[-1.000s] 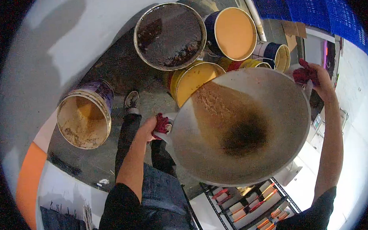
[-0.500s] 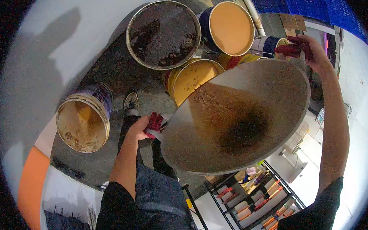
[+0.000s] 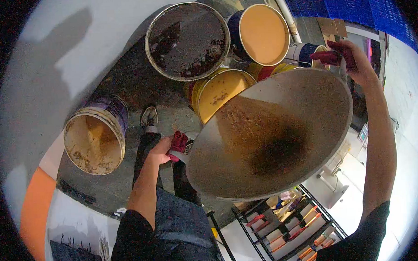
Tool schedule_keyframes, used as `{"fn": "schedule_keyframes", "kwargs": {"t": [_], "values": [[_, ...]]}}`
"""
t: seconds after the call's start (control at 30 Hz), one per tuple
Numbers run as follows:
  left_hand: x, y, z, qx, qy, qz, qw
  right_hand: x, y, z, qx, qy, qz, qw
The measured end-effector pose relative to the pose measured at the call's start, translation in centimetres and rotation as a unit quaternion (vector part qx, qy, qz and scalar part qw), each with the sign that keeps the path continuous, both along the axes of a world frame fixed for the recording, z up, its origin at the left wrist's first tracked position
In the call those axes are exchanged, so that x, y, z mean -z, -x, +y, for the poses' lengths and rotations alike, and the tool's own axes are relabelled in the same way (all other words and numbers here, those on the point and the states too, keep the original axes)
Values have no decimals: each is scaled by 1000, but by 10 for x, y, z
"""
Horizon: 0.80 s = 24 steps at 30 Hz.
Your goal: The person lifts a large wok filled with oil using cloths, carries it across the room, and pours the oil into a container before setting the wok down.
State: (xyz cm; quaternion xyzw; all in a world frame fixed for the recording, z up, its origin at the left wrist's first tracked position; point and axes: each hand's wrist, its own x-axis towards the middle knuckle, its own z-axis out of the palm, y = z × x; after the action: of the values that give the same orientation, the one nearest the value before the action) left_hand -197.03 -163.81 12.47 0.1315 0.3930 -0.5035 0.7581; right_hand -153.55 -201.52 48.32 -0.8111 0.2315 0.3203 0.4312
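Wide grey metal wok-shaped basin (image 3: 317, 91) is held tilted between both hands, hollow side facing the camera, rim sloping down toward the left fingers. Brown wet-looking residue (image 3: 246, 122) fans across its inside; darker patch lower down, liquid or shadow, cannot tell.

Left hand (image 3: 162, 150): fingers pressed together, pinching a crumpled dark red cloth (image 3: 178, 142) at the basin's near-left handle; fingertips partly hidden. Right hand (image 3: 358, 67): higher in view, fingers curled around a second bunched red cloth (image 3: 324, 57) at the opposite handle; exact finger spacing cannot be told.

Basin rim, between the two sets of fingers, overlaps a round yellow-and-red bucket (image 3: 192, 95), beyond and right of the left fingers; touching or just above, cannot tell. Yellow-orange liquid (image 3: 232, 83) inside it, brown bits on top.

Farther beyond the left fingers: large round pale-rimmed drum (image 3: 153, 63), dark brown contents. Left of and beyond the right fingers: round dark-blue bucket (image 3: 234, 27), smooth pale-orange contents. Near the right fingers' cloth, behind it: white-and-blue bucket (image 3: 303, 51), partly covered.

Well left of the left fingers: stained purple-sided bucket (image 3: 117, 106), inner wall smeared tan and brown. Below the right fingers, past the basin: black metal rack (image 3: 300, 242) with red- and orange-handled brushes (image 3: 310, 214).
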Motion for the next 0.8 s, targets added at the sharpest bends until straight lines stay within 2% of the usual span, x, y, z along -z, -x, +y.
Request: {"fn": "schedule_keyframes", "kwargs": {"t": [0.07,0.17,0.27,0.4,0.5,0.67,0.8], "values": [[1,2,-1,11,-9,-13,1000,-1,3,6,32,-13,-15,999],[-9,-3,0,46,-36,-16,998,-3,6,8,13,9,-6,1000],[-8,-3,0,38,-22,-3,999,-9,22,25,31,-27,-36,999],[-19,-8,0,52,-57,-12,997,-4,12,-2,48,-27,-13,998],[-26,-11,1,8,-15,-27,999,-4,19,6,56,-32,-39,997],[-15,-7,-7,21,-60,24,998,-3,20,-1,56,-40,-52,996],[-15,-4,-4,8,-41,-7,999,0,14,-15,41,-59,-30,997]]}}
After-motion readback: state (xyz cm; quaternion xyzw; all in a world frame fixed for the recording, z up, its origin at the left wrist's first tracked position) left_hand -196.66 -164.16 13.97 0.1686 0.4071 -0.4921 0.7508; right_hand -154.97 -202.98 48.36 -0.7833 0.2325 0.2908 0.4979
